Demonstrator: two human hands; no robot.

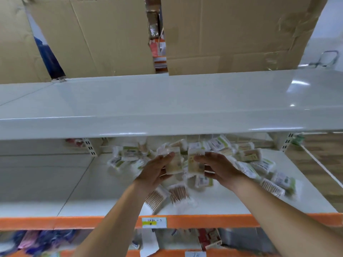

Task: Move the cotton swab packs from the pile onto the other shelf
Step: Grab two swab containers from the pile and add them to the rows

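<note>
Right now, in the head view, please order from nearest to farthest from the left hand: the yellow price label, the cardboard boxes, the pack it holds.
1. pack, held in the left hand.
2. yellow price label, below, on the orange edge.
3. cardboard boxes, far above, behind the upper shelf.

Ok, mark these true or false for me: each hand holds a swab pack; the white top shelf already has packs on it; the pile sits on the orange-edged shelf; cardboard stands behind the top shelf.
1. Left hand and right hand each hold a clear cotton swab pack: true.
2. Glossy white top shelf has packs: false, none visible.
3. Pile of swab packs lies on the orange-edged shelf: true.
4. Brown cardboard sheets lie flat on the top shelf: false, they stand behind it.
</note>
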